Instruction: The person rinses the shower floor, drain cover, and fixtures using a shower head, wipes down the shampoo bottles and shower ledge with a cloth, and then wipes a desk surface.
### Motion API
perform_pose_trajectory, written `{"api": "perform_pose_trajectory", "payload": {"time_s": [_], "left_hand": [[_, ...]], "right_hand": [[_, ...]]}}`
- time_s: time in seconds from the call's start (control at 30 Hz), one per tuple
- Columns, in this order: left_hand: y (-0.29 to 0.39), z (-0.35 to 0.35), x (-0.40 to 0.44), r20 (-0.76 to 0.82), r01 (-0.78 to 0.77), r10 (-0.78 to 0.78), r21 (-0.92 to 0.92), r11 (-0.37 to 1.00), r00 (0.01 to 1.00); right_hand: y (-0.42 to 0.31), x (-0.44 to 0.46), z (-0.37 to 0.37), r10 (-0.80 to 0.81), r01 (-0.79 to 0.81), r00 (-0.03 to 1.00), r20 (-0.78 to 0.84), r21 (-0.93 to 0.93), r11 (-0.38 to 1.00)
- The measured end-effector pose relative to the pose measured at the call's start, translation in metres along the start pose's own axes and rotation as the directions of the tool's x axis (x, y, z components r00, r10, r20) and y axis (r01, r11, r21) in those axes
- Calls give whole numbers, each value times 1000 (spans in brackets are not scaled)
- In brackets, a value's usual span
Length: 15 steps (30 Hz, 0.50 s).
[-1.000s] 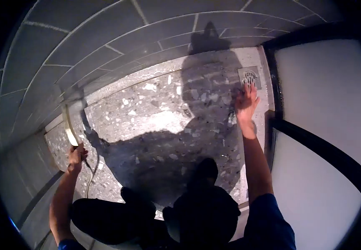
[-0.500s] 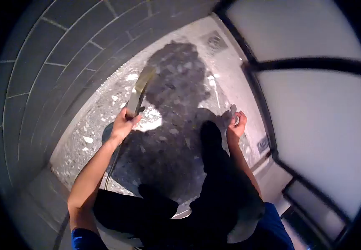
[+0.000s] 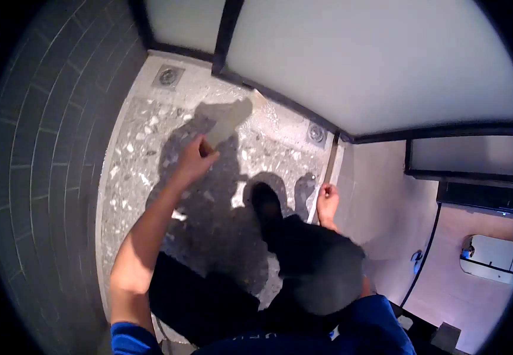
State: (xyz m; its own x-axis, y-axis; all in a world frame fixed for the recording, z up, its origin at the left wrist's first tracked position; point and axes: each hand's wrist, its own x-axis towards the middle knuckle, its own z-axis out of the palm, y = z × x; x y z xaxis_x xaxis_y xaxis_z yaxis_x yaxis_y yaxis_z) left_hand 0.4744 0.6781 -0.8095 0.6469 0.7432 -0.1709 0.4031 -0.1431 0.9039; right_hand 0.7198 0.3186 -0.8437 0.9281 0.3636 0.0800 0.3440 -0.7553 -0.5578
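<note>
My left hand (image 3: 197, 160) is closed round the near end of a long slim hand shower (image 3: 225, 126), greyish and blurred here. It slants up and right over the speckled stone floor (image 3: 135, 177), its far tip near the foot of the frosted glass panel. Part of a thin hose (image 3: 163, 332) shows by my left leg. Over on the right, my right hand (image 3: 327, 201) is held with curled fingers beside the metal door track (image 3: 331, 160); anything inside them is hidden. Between the hands, my dark shoe (image 3: 265, 201) stands on the floor.
A dark tiled wall (image 3: 49, 148) rises on the left. Frosted glass panels (image 3: 357, 65) in black frames close off the far side. Two square drains, one at the far left (image 3: 167, 76) and one at the right (image 3: 316, 132), are set in the pale border. A cabinet (image 3: 481, 198) stands outside.
My view has swung right, bringing the room outside into sight. The hand shower has turned from the tiled wall side toward the glass panel. My right hand is now by the door track.
</note>
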Motion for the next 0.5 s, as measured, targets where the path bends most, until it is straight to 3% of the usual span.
{"api": "perform_pose_trajectory", "payload": {"time_s": [0.07, 0.1, 0.2, 0.4, 0.5], "left_hand": [[24, 17, -3, 153, 25, -10, -96, 995, 988], [34, 28, -1, 170, 26, -11, -88, 996, 985], [57, 65, 12, 131, -47, 47, 1, 999, 990], [61, 121, 25, 158, -49, 54, -32, 998, 986], [43, 114, 24, 106, 90, -92, 18, 996, 990]], "right_hand": [[-3, 0, 5, 105, -118, 987, 124, 104, 988], [9, 6, 14, -17, 11, 989, 149, 44, 999], [14, 30, 28, -47, 53, 986, 163, -30, 998], [60, 96, 50, -53, 70, 986, 155, -110, 992], [66, 136, 60, -84, 117, 985, 149, -229, 966]]}}
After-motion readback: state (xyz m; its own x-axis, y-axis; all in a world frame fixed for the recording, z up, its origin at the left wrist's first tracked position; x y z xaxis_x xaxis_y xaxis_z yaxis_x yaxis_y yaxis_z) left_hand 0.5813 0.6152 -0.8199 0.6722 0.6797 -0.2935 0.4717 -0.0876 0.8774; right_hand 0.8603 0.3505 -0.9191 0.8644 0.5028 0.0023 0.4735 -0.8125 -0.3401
